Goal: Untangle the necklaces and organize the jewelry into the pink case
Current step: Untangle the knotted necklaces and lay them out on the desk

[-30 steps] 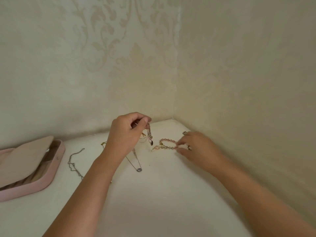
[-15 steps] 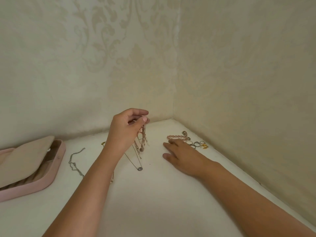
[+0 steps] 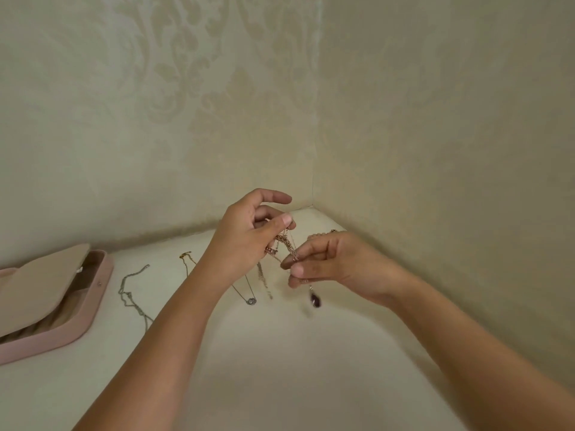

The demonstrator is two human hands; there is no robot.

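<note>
Pinching the tangle of thin rose-gold chains [image 3: 287, 244], left hand [image 3: 242, 241] and right hand [image 3: 339, 265] both grip it; it looks light, limp and snag-prone, probably best held near the knot.

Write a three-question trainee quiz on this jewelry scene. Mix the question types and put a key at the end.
1. True or false: the left hand rests flat on the table.
2. The right hand pinches the tangled chains. What hangs below it?
A. a dark drop pendant
B. a wristwatch
C. a door key
3. Fill in the blank: the loose silver chain lies on the table between the pink case and the person's ____ forearm.

Key: 1 false, it is raised and holds the tangled chains; 2 A; 3 left.
</note>
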